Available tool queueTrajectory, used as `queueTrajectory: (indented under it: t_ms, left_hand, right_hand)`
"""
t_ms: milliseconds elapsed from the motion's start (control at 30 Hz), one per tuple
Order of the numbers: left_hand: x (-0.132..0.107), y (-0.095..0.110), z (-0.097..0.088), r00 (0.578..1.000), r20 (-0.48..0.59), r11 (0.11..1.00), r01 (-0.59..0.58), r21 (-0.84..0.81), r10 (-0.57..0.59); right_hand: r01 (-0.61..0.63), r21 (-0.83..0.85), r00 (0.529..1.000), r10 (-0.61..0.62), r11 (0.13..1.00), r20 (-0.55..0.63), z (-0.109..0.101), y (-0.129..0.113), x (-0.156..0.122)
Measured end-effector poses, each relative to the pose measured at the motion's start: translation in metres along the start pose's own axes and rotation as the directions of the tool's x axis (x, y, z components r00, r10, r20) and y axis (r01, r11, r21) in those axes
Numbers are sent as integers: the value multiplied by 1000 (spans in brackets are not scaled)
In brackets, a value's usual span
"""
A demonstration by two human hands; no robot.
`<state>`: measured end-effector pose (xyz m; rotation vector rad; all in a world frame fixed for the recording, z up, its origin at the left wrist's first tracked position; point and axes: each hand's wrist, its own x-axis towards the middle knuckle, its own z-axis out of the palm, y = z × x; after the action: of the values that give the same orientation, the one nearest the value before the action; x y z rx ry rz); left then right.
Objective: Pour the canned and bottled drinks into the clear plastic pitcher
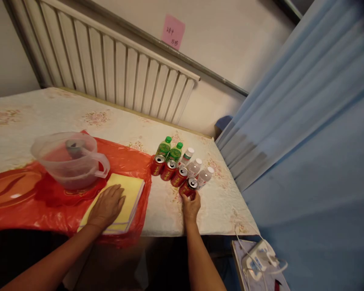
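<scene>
My left hand (109,204) lies flat, fingers out, on a folded yellow cloth (130,190) with pale edges. The fingers of my right hand (191,207) are closed around the lower part of the nearest red drink can (188,186), which stands at the end of a slanting row. Beside it in that row are more opened red cans (179,177). Behind the cans stand two green-capped bottles (175,152) and three white-capped clear bottles (205,177). All of them rest on the flowered tablecloth (164,212).
A red plastic bag (121,155) spreads under the cloth, a clear plastic jug (63,161) with a dark object inside, and an orange lid or tray (12,186). A radiator (115,68) lines the wall; a blue curtain (297,133) hangs right. A power strip (259,258) sits lower right.
</scene>
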<state>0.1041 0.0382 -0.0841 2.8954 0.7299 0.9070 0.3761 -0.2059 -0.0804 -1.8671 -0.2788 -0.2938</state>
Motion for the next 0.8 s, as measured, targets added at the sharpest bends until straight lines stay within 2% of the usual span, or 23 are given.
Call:
queueTrajectory:
  t_ms: [467,800]
  left_hand:
    - [0,3,-2,999,10,997,42,-57,-42]
    - [1,4,-3,999,17,997,52,-64,-51]
  right_hand:
    - [-34,-29,999,34,999,-3,7,9,11]
    - [-14,-27,1000,14,1000,3,7,7,14]
